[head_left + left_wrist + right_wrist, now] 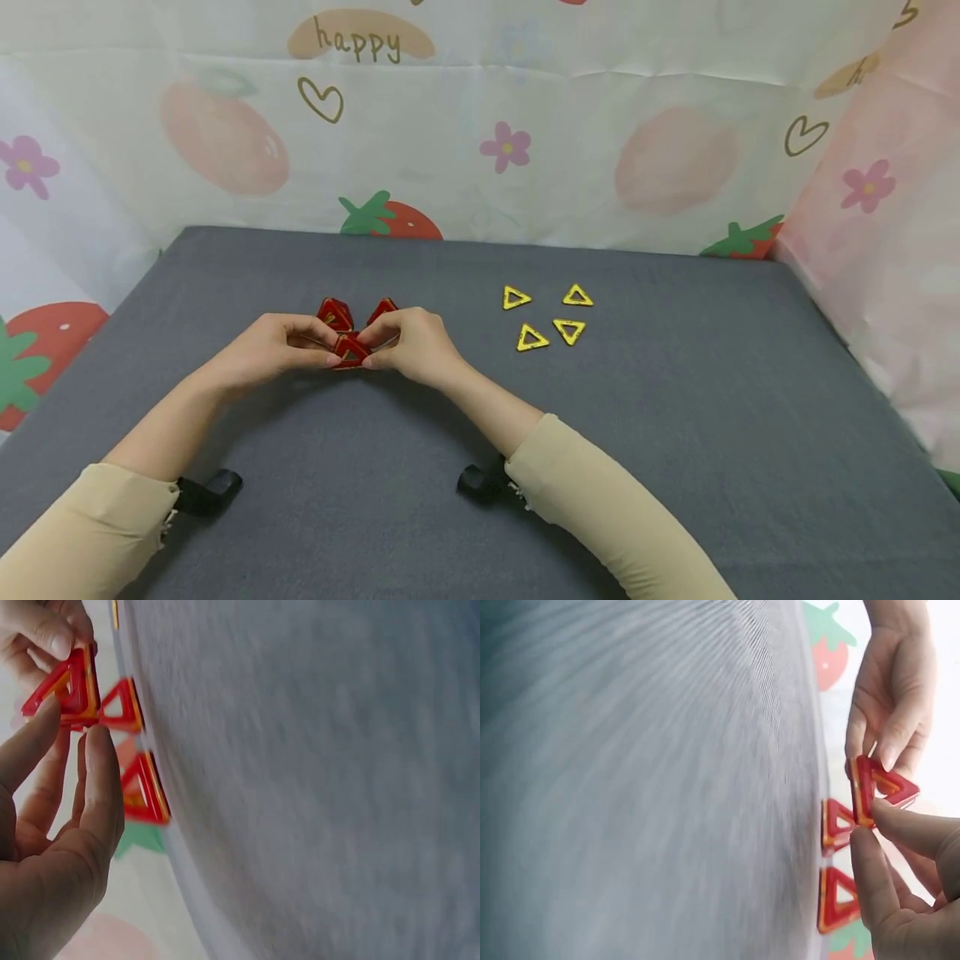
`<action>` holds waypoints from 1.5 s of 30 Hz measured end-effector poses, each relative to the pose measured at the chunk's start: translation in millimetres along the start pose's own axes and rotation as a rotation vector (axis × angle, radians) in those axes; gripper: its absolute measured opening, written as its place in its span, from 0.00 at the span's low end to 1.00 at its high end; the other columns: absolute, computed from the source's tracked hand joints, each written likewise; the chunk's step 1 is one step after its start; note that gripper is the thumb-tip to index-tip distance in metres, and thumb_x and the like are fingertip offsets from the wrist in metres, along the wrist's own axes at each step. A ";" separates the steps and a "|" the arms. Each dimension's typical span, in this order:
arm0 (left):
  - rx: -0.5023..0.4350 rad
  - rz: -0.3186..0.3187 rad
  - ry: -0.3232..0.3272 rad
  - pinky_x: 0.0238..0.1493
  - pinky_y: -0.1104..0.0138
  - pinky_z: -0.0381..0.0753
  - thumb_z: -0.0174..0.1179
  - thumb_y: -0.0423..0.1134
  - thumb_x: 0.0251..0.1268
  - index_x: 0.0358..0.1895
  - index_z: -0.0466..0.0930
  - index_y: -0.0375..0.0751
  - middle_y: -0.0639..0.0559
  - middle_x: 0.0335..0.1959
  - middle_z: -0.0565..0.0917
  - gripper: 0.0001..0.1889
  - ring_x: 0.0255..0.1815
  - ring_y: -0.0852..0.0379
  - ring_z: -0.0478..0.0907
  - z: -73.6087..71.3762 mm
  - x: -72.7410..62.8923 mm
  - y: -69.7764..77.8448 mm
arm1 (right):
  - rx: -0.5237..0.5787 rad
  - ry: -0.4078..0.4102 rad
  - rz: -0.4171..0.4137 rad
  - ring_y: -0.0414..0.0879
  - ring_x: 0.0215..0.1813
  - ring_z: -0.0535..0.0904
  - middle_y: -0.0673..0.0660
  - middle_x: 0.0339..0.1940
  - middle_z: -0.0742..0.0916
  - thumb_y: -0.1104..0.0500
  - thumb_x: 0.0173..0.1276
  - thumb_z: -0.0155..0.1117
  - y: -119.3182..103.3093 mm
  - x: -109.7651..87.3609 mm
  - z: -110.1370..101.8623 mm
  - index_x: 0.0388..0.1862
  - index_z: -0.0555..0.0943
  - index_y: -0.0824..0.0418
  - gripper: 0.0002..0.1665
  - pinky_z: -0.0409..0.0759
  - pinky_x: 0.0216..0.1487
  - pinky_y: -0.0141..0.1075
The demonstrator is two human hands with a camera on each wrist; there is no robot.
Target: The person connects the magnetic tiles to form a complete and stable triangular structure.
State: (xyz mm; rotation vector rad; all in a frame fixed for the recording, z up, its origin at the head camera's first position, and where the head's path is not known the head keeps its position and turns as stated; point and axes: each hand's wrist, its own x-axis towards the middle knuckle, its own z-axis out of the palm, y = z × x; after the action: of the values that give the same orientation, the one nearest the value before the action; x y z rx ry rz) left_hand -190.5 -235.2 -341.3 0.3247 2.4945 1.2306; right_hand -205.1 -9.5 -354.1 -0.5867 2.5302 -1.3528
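A small pyramid of red triangular tiles is held between both hands, its front triangle facing me in the head view. From its left side, my left hand pinches it with thumb and fingers. My right hand pinches the opposite side. Just behind are two more red triangular pieces, one at the left and one at the right, the latter partly hidden by the right hand. In the left wrist view, the held pyramid appears above the other two, which stand on the cloth.
Several yellow triangular frames lie flat and loosely grouped to the right of the hands. A dark grey cloth covers the table. Behind it hangs a white curtain printed with fruit and flowers.
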 end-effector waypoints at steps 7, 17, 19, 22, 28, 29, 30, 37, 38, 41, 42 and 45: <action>0.021 -0.034 -0.018 0.50 0.69 0.79 0.66 0.48 0.64 0.50 0.80 0.38 0.55 0.44 0.85 0.19 0.45 0.64 0.80 -15.1 -1.9 -14.8 | -0.020 0.019 0.009 0.42 0.44 0.86 0.51 0.44 0.91 0.59 0.58 0.76 -6.4 9.6 18.9 0.43 0.89 0.54 0.12 0.77 0.32 0.24; 0.075 -0.041 -0.050 0.47 0.70 0.80 0.66 0.46 0.65 0.53 0.81 0.37 0.50 0.45 0.87 0.19 0.43 0.68 0.80 -25.7 -3.8 -27.2 | -0.044 0.015 0.029 0.39 0.41 0.83 0.51 0.42 0.91 0.59 0.60 0.75 -11.1 16.8 38.1 0.42 0.89 0.55 0.11 0.74 0.31 0.24; 0.080 -0.045 -0.059 0.47 0.70 0.79 0.65 0.46 0.65 0.53 0.80 0.37 0.50 0.46 0.87 0.20 0.43 0.68 0.80 -26.4 -3.8 -29.2 | -0.046 0.004 0.035 0.39 0.42 0.83 0.50 0.43 0.91 0.59 0.60 0.75 -11.6 17.1 39.6 0.43 0.89 0.54 0.11 0.74 0.32 0.24; 0.079 -0.054 -0.066 0.47 0.70 0.79 0.65 0.46 0.65 0.54 0.80 0.36 0.50 0.45 0.87 0.20 0.43 0.68 0.80 -27.2 -4.0 -31.0 | -0.061 -0.004 0.030 0.39 0.43 0.84 0.50 0.43 0.92 0.58 0.61 0.74 -12.4 17.2 40.4 0.43 0.88 0.54 0.11 0.74 0.33 0.23; 0.072 -0.063 -0.068 0.47 0.70 0.80 0.65 0.46 0.65 0.54 0.80 0.35 0.51 0.45 0.87 0.21 0.42 0.68 0.80 -27.5 -3.9 -31.0 | -0.071 -0.008 0.030 0.39 0.45 0.84 0.50 0.43 0.92 0.58 0.61 0.74 -12.5 17.6 41.3 0.44 0.88 0.55 0.12 0.74 0.34 0.23; 0.070 -0.064 -0.068 0.47 0.70 0.80 0.66 0.46 0.65 0.54 0.80 0.35 0.51 0.44 0.87 0.21 0.42 0.68 0.80 -27.5 -3.9 -30.9 | -0.074 -0.008 0.028 0.39 0.44 0.84 0.50 0.43 0.92 0.58 0.61 0.74 -12.4 17.7 41.4 0.44 0.88 0.55 0.12 0.74 0.34 0.23; 0.068 -0.065 -0.068 0.47 0.70 0.80 0.66 0.46 0.65 0.54 0.80 0.34 0.52 0.44 0.87 0.21 0.42 0.68 0.80 -27.5 -3.9 -30.8 | -0.076 -0.007 0.027 0.39 0.44 0.84 0.50 0.43 0.92 0.58 0.61 0.74 -12.2 17.9 41.6 0.44 0.88 0.55 0.11 0.74 0.34 0.23; 0.058 -0.065 -0.069 0.47 0.70 0.80 0.66 0.46 0.65 0.55 0.80 0.34 0.51 0.45 0.87 0.22 0.42 0.68 0.80 -27.4 -4.0 -31.7 | -0.077 -0.007 0.022 0.39 0.43 0.84 0.51 0.42 0.92 0.58 0.62 0.73 -12.2 17.7 41.6 0.43 0.88 0.55 0.11 0.73 0.34 0.23; 0.057 -0.065 -0.069 0.47 0.70 0.80 0.65 0.46 0.65 0.55 0.79 0.34 0.51 0.45 0.87 0.22 0.43 0.68 0.80 -27.3 -4.0 -31.7 | -0.079 -0.007 0.020 0.39 0.43 0.84 0.51 0.42 0.92 0.58 0.62 0.73 -12.3 17.5 41.5 0.44 0.88 0.55 0.11 0.73 0.34 0.23; 0.044 -0.068 -0.072 0.48 0.70 0.80 0.65 0.46 0.65 0.56 0.78 0.33 0.49 0.47 0.86 0.23 0.43 0.68 0.81 -26.9 -3.8 -31.4 | -0.079 -0.007 0.017 0.39 0.42 0.84 0.51 0.42 0.92 0.58 0.62 0.73 -12.6 16.9 41.1 0.44 0.88 0.56 0.11 0.73 0.33 0.23; 0.039 -0.069 -0.074 0.48 0.70 0.80 0.65 0.45 0.65 0.56 0.78 0.33 0.49 0.47 0.86 0.23 0.43 0.68 0.81 -26.8 -3.8 -31.3 | -0.077 -0.007 0.017 0.39 0.41 0.84 0.51 0.42 0.92 0.58 0.62 0.73 -12.7 16.7 41.0 0.44 0.88 0.56 0.11 0.73 0.33 0.23; 0.021 -0.074 -0.078 0.48 0.71 0.81 0.66 0.45 0.65 0.57 0.76 0.32 0.47 0.48 0.85 0.24 0.43 0.67 0.81 -26.4 -3.7 -30.6 | -0.070 -0.012 0.019 0.38 0.40 0.83 0.51 0.42 0.91 0.58 0.62 0.73 -13.1 16.3 40.4 0.44 0.87 0.56 0.11 0.74 0.31 0.23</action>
State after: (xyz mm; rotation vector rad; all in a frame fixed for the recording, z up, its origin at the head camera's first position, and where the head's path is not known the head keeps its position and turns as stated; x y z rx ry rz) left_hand -199.3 -273.9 -350.1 0.2780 2.4319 1.1410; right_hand -201.8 -53.4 -365.6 -0.5802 2.5760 -1.2557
